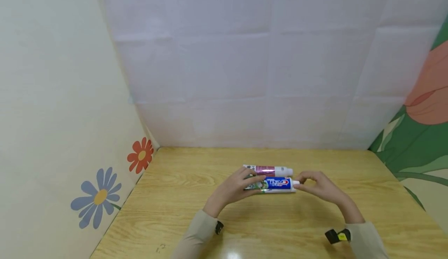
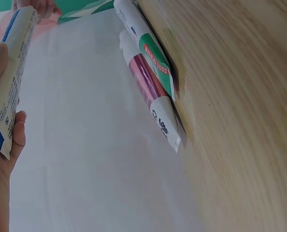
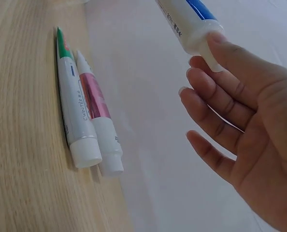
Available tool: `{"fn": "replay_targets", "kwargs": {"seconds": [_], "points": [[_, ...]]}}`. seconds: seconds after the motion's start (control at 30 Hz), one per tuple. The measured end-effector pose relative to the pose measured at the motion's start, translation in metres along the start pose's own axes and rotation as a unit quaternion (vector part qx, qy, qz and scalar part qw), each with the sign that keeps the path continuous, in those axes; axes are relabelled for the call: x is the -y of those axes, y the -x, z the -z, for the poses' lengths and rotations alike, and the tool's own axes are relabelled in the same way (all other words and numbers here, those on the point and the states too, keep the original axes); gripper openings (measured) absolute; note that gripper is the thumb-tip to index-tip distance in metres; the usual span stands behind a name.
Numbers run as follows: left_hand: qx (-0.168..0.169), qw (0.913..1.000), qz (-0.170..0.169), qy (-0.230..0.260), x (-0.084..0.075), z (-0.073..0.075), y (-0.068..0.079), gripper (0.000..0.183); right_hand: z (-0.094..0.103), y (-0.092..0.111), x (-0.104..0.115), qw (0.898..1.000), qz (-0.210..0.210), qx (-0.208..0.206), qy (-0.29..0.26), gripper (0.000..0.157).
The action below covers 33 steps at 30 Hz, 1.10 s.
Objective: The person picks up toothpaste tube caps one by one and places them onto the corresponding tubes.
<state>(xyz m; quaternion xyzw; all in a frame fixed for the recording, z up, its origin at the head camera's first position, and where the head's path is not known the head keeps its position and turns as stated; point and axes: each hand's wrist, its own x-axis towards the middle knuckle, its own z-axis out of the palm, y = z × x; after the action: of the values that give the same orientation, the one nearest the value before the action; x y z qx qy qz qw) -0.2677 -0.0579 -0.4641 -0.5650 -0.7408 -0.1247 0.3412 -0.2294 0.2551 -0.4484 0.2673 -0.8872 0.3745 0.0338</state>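
A blue and white Crest toothpaste tube [image 1: 278, 183] is held above the table, lying crosswise with its cap to the right. My left hand [image 1: 234, 187] grips its flat end, thumb on one side and fingers on the other, as the left wrist view shows. At the other end, my right hand [image 3: 259, 111] pinches the white cap [image 3: 210, 57] between thumb and index finger, its other fingers spread apart. Two more tubes lie side by side on the table behind: a pink and white tube [image 3: 97, 99] and a white tube with a green end [image 3: 76, 108].
The wooden table [image 1: 175, 196] meets a creased white cloth [image 1: 224, 68] at the back. On the left stands a pale panel with painted flowers [image 1: 99, 196]; a green leafy mural [image 1: 425, 142] is at the right. Dark devices [image 1: 337, 236] are strapped at both wrists.
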Motion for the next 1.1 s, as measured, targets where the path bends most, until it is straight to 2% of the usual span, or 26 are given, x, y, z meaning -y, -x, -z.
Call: {"fn": "replay_targets", "kwargs": {"seconds": [0.17, 0.33, 0.5, 0.73, 0.9, 1.1], "points": [[0.012, 0.9998, 0.008, 0.014, 0.0, 0.0, 0.001, 0.056, -0.001, 0.002, -0.002, 1.0, 0.002, -0.003, 0.013, 0.008], [0.039, 0.9987, 0.015, 0.03, -0.001, -0.002, 0.003, 0.06, -0.001, 0.005, -0.005, 1.0, 0.005, 0.007, 0.025, 0.01], [0.063, 0.9963, 0.02, 0.055, -0.004, -0.003, 0.005, 0.059, -0.004, 0.007, -0.01, 0.999, 0.012, 0.022, 0.022, 0.01], [0.111, 0.9887, 0.047, 0.088, -0.006, -0.004, 0.008, 0.057, -0.009, 0.01, -0.017, 0.998, 0.032, 0.028, 0.035, 0.01], [0.148, 0.9851, 0.053, 0.069, -0.008, -0.007, 0.012, 0.055, -0.011, 0.013, -0.022, 0.998, 0.03, 0.038, 0.037, 0.011], [0.166, 0.9849, 0.027, 0.041, -0.008, -0.011, 0.014, 0.053, -0.013, 0.016, -0.028, 0.997, 0.035, 0.059, 0.035, 0.014]]}}
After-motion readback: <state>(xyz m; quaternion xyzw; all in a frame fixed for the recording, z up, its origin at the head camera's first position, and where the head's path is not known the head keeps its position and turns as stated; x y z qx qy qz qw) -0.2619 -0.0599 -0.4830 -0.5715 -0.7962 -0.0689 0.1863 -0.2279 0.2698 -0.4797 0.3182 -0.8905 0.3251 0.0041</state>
